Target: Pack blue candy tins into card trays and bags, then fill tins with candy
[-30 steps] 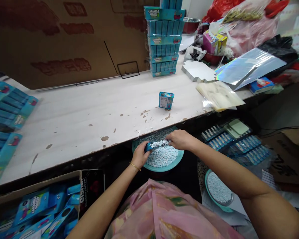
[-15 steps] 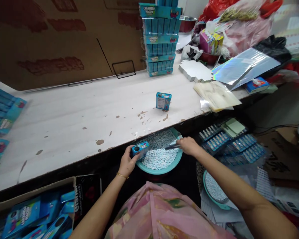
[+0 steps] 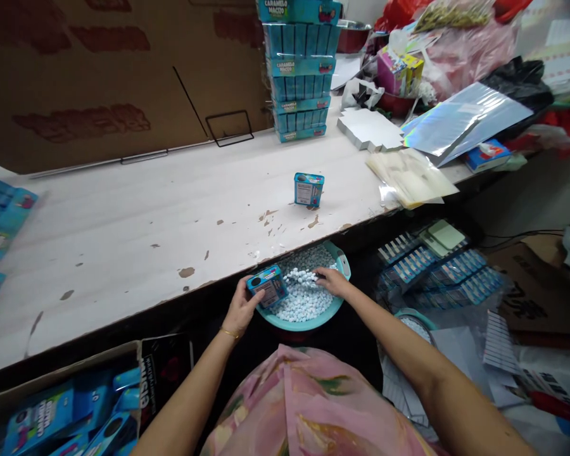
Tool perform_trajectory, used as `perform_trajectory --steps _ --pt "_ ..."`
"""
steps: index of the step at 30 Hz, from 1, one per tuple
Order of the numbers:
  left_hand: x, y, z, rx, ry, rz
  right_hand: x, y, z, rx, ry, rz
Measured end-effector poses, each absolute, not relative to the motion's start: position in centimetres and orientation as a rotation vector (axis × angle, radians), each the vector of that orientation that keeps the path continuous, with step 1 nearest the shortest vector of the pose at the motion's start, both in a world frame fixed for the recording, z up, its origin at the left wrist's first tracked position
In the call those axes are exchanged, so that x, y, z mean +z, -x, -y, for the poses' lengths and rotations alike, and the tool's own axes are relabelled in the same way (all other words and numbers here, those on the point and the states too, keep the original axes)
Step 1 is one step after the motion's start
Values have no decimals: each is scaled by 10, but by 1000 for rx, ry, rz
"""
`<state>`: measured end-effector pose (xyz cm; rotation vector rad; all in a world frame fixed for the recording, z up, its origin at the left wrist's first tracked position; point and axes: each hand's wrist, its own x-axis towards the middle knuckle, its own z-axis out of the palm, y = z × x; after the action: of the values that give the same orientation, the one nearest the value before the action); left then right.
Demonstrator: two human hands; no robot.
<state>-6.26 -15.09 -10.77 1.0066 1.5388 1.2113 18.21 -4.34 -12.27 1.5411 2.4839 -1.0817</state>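
My left hand [image 3: 240, 308] grips a small blue box [image 3: 268, 285] at the left rim of a turquoise basin [image 3: 330, 311]. The box is tilted, with a dark round spot on its top. Small white and pale blue candies [image 3: 306, 301] fill much of the basin. My right hand [image 3: 331, 280] is closed on the handle of a scoop, mostly hidden by candies heaped on it, close to the box's right side. A similar blue box [image 3: 308, 190] stands upright on the white table [image 3: 137, 228].
Stacked blue display packs [image 3: 300, 88] stand at the table's back, beside a large cardboard sheet [image 3: 99, 76]. Papers and plastic sheets [image 3: 411, 177] lie to the right. A carton of blue boxes [image 3: 52, 411] is at lower left. Wrapped packs [image 3: 437, 272] sit below the table at right.
My right hand has moved left, bringing the scoop with a heap of candies up near the box. The box in my left hand has turned to show more of its face.
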Motion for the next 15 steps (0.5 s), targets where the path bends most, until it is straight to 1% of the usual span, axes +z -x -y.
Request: perform_trajectory --steps 3,8,11,15 --pt "-102 71 153 1203 -1155 -1649 -95 -195 35 -1214 -1501 -2570" --pt "-99 59 144 985 -1410 -1799 -38 -190 30 -1094 -1319 -2704" --pt "-93 46 137 852 -1500 -1853 -10 -178 32 -921 -1183 -2712" --pt "-89 36 133 788 -1617 -1859 16 -160 39 -524 -1104 -2668"
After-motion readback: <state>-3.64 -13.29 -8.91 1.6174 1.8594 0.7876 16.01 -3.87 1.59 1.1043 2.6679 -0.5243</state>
